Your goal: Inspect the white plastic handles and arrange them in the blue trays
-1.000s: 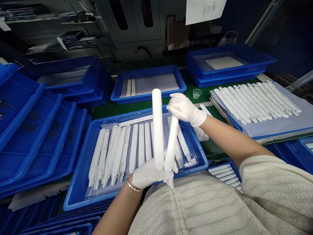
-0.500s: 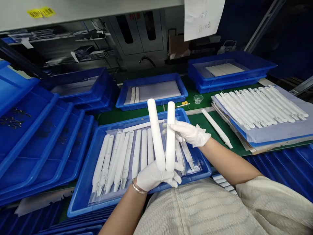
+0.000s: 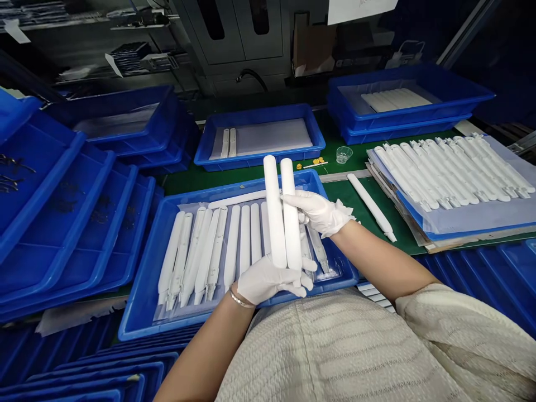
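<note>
Two long white plastic pieces with rounded ends stand side by side over the tray, a left piece [image 3: 274, 218] and a right piece [image 3: 292, 229]. My left hand [image 3: 268, 279], in a white glove, is closed around their lower ends. My right hand [image 3: 316, 209], also gloved, pinches the right piece near its middle from the right side. Beneath them, a blue tray [image 3: 138, 312] holds several similar white pieces [image 3: 192, 257] in a row on a thin liner. Another piece lies crosswise along the tray's far side. Part of the row is hidden behind my hands.
A single white piece [image 3: 371, 206] lies on the green mat, beside a stack of sheets [image 3: 452, 226] bearing several more. Farther back are blue trays [image 3: 259, 162], a clear cup [image 3: 344, 154] and small yellow bits [image 3: 319, 161]. Tilted blue trays [image 3: 54, 245] rise at left.
The two white pieces have come together, from a V shape to nearly parallel. My right hand still grips the right one. The camera view has tipped slightly downward.
</note>
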The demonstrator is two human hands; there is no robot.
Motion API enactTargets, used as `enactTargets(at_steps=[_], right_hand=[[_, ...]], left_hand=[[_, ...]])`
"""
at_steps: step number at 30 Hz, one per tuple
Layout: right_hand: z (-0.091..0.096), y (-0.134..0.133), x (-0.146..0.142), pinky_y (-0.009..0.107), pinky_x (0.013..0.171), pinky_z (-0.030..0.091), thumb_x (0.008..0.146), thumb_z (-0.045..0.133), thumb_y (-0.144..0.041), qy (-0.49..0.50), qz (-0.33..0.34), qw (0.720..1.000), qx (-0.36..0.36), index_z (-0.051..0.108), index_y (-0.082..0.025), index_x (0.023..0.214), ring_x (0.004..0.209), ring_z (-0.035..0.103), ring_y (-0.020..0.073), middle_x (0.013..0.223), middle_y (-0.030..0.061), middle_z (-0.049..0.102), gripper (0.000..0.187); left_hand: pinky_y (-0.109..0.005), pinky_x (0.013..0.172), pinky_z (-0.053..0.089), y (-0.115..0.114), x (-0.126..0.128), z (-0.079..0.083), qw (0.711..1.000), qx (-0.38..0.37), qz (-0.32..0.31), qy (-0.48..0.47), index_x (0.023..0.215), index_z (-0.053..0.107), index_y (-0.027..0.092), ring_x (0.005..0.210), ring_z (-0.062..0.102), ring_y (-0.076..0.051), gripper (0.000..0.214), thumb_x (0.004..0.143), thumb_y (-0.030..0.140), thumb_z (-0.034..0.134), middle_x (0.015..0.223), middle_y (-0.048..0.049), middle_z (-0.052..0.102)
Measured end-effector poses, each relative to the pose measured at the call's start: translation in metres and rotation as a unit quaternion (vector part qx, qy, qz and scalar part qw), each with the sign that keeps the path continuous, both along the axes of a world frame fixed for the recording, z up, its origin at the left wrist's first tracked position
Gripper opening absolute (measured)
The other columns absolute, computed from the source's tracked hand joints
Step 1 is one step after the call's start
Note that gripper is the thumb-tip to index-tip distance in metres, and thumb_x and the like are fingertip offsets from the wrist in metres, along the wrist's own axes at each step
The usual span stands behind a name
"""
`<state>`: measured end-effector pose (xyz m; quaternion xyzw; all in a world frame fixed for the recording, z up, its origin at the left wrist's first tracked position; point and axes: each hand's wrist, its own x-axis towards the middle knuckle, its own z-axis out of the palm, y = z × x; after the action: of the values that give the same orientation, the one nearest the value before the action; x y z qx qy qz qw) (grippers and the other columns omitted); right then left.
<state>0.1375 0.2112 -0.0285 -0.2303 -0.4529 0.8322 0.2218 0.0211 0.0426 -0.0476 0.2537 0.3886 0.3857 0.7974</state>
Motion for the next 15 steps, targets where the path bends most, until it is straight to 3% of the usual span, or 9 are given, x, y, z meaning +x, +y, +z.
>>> enactTargets(at_steps=[6, 11, 15], right_hand=[[0.005, -0.001, 0.004, 0.016, 0.041, 0.036, 0.080, 0.080, -0.041, -0.002, 0.048, 0.998, 0.026, 0.068, -0.012, 0.089, 0.050, 0.049, 0.0058, 0.066, -0.0015, 0.060, 0.032], [0.015, -0.006, 0.010, 0.017, 0.041, 0.033, 0.081, 0.079, -0.042, -0.025, 0.055, 0.995, 0.085, 0.069, -0.013, 0.089, 0.050, 0.045, 0.0056, 0.066, -0.0014, 0.060, 0.031], [0.020, -0.011, 0.013, 0.017, 0.044, 0.037, 0.082, 0.079, -0.039, -0.036, 0.055, 0.993, 0.100, 0.071, -0.014, 0.091, 0.055, 0.052, 0.0069, 0.073, 0.0006, 0.065, 0.028]], left_hand=[[-0.031, 0.070, 0.061, 0.001, 0.001, -0.006, 1.000, 0.005, -0.012, 0.011, 0.105, 0.076, 0.012, 0.080, 0.072, -0.022, 0.044, 0.070, 0.035, 0.090, 0.090, -0.0138, 0.075], [-0.033, 0.074, 0.061, 0.000, 0.002, -0.012, 1.000, 0.010, -0.019, 0.015, 0.104, 0.075, 0.011, 0.083, 0.073, -0.022, 0.042, 0.071, 0.032, 0.089, 0.098, -0.0168, 0.075], [-0.035, 0.075, 0.061, 0.000, 0.002, -0.021, 1.000, 0.005, -0.021, 0.006, 0.120, 0.071, 0.015, 0.084, 0.074, -0.024, 0.056, 0.069, 0.026, 0.091, 0.102, -0.0156, 0.076]])
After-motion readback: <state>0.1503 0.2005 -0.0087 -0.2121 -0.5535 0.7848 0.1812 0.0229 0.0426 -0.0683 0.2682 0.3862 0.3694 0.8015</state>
